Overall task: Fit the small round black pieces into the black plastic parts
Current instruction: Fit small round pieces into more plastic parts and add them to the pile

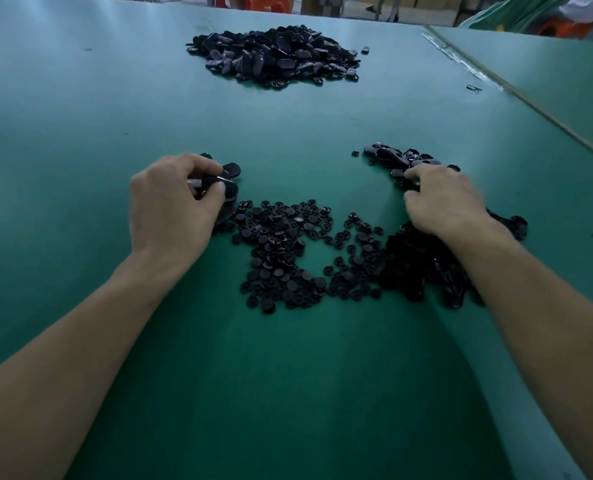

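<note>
Though a far heap (276, 57) seems done, many round pieces (288, 251) are left unfitted, parts (219, 180) being held in the left grip (170, 202), the right grip (440, 199) unclear.

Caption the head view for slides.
Left hand grips black plastic parts; right hand touches another pile; small round black pieces lie between.

Green table top (288, 375), matte, fills most of the view. Second green table (547, 74), butted against its right edge. Strip of clear tape (461, 60), running along the seam between them. Small dark clip (474, 88), just beside the tape. Background: orange stool (561, 27), green cloth (516, 12), a person's white sleeve (586, 8), cardboard boxes (322, 3).
</note>
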### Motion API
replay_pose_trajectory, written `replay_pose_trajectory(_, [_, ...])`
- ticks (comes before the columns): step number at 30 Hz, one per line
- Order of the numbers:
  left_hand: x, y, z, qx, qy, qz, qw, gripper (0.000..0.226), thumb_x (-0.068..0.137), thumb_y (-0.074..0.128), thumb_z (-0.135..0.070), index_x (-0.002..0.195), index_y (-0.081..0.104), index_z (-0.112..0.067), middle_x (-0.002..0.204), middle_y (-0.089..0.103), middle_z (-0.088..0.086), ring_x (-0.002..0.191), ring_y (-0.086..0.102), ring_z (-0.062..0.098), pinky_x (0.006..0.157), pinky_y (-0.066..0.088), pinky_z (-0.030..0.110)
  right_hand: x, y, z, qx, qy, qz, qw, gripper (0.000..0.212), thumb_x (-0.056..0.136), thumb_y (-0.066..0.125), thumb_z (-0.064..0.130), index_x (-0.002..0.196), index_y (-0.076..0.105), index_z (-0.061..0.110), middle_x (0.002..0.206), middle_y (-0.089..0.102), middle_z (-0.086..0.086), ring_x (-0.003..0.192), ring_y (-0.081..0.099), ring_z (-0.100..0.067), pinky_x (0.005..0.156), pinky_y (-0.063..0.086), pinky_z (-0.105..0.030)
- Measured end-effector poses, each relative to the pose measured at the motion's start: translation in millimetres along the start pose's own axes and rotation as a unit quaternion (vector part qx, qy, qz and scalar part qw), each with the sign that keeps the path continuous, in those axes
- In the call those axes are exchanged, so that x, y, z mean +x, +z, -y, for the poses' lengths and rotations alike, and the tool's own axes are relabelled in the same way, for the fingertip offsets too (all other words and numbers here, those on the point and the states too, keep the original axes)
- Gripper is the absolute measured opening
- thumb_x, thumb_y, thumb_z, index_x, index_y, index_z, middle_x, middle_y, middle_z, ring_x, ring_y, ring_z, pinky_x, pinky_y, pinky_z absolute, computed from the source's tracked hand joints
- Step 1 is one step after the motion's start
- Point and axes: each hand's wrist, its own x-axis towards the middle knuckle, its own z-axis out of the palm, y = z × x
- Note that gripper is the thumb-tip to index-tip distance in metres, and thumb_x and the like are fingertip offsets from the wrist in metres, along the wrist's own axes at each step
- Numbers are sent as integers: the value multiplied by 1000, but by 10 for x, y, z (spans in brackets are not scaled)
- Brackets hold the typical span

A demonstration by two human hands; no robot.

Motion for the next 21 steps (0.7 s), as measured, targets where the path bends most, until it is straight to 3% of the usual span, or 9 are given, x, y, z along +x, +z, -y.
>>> replay_pose_trajectory(1, [4, 0, 8, 18, -3, -3, 1000, 18, 85, 73, -24, 102, 75, -28, 100, 72, 2, 90, 67, 19, 86, 53, 32, 30, 0, -35, -1, 3, 0, 1000, 45, 96, 49, 13, 138, 53, 28, 137, 56, -14, 129, 46, -36, 105, 41, -42])
replay_pose_trajectory(3, [14, 0, 15, 53, -10, -8, 999, 18, 85, 73, -27, 104, 75, -27, 108, 68, 6, 104, 62, 30, 92, 50, 41, 45, 4, -79, 9, -3, -22, 1000, 40, 96, 51, 10, 131, 59, 26, 129, 61, -16, 123, 50, -37, 100, 43, -40])
replay_pose_trajectory(9, [28, 5, 10, 62, -22, -14, 998, 24, 86, 72, -30, 110, 71, -25, 108, 51, -2, 108, 57, 28, 97, 46, 40, 3, 9, -119, 64, -15, -65, 996, 35, 92, 54, 4, 119, 68, 22, 121, 64, -19, 109, 60, -39, 100, 49, -42])
replay_pose_trajectory(13, [-19, 14, -52, 36, 28, -12, 999, 15, 88, 69, -32, 100, 71, -25, 101, 57, -5, 99, 60, 24, 89, 49, 37, -21, 11, -115, 103, -9, -83, 991, 48, 87, 53, -5, 126, 64, 20, 117, 63, -18, 101, 60, -36, 97, 50, -38])
replay_pose_trajectory(16, [-101, 39, -181, -1, 62, -4, 998, 3, 88, 69, -29, 91, 68, -29, 84, 61, -12, 80, 58, 13, 74, 53, 36, -67, 8, -108, 144, -2, -83, 986, 48, 87, 53, -4, 127, 63, 19, 115, 63, -16, 96, 59, -29, 95, 49, -34])
replay_pose_trajectory(19, [-217, 67, -364, -58, 81, 12, 995, 3, 88, 70, -31, 87, 67, -30, 69, 61, -17, 59, 55, 2, 60, 50, 21, -152, 7, -66, 169, -19, -129, 977, 36, 88, 55, 1, 119, 68, 13, 112, 67, -15, 100, 63, -26, 97, 51, -35])
replay_pose_trajectory(21, [-315, 90, -481, -113, 79, 37, 990, 6, 87, 71, -33, 83, 68, -29, 60, 61, -15, 52, 55, 0, 54, 41, 8, -254, -12, 18, 195, -48, -165, 966, 28, 87, 60, 3, 110, 72, 13, 97, 70, -6, 92, 67, -19, 92, 53, -26])
